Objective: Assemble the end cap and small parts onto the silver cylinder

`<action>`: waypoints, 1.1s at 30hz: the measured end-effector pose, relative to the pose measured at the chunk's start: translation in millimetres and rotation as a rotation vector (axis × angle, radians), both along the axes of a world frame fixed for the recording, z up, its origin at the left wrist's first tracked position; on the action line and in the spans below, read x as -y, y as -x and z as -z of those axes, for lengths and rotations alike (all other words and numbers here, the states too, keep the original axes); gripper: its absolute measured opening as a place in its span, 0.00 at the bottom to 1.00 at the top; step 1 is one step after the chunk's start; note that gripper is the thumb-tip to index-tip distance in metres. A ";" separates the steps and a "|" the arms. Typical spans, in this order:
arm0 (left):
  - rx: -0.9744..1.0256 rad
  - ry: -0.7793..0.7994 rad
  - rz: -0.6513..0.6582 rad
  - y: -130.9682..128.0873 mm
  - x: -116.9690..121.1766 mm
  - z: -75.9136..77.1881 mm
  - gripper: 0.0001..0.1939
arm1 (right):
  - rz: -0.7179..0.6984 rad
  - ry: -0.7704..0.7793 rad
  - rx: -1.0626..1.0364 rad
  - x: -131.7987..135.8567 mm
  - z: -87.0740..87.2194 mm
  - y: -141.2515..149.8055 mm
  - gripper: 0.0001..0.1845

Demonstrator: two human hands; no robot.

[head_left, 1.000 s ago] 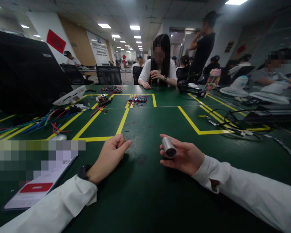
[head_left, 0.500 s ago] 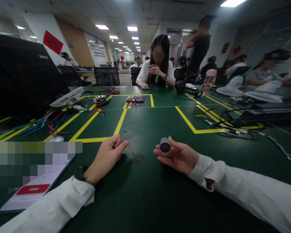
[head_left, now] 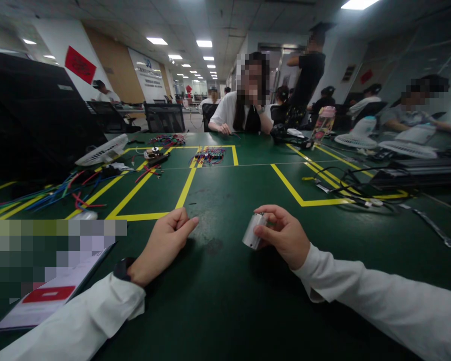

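A short silver metal cylinder [head_left: 252, 231] is pinched in my right hand [head_left: 283, 234], tilted with one end toward the green table [head_left: 229, 190]. My fingers curl over its top and my thumb presses its side, just above the table. My left hand [head_left: 165, 243] rests on the table to the left, fingers loosely curled with nothing seen in them. A dark watch [head_left: 122, 268] sits on my left wrist. Both arms wear white sleeves.
A white card with a red label [head_left: 45, 297] lies at the lower left. Coloured wires [head_left: 71, 188] and small parts spread along the left; a wire bundle [head_left: 209, 155] lies ahead. Black cables [head_left: 355, 188] lie right. A seated person [head_left: 244, 108] faces me across the table; others sit right.
My right hand turned over: the cylinder lay in my upturned palm with its open end showing; now my fingers grip it from above. My left hand stayed put.
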State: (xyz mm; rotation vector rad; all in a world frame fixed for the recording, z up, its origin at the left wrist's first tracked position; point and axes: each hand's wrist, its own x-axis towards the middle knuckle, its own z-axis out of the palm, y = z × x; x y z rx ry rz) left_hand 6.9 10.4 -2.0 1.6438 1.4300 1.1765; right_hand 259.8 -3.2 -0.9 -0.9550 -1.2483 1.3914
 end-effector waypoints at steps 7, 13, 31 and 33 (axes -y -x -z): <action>0.022 0.058 0.074 3.2 -1.2 3.0 0.18 | -0.090 -0.556 0.488 -9.3 -1.5 -6.0 0.22; 0.034 0.055 0.069 1.6 -0.2 1.3 0.18 | -0.101 -0.644 0.634 -12.8 -1.3 -2.8 0.22; 0.064 0.075 0.079 2.4 -0.2 1.6 0.18 | 0.041 -0.520 0.513 -9.7 -21.0 -4.5 0.09; 0.064 0.063 0.063 1.1 0.7 -0.1 0.17 | 0.058 -0.496 0.507 -14.9 -21.9 -15.7 0.10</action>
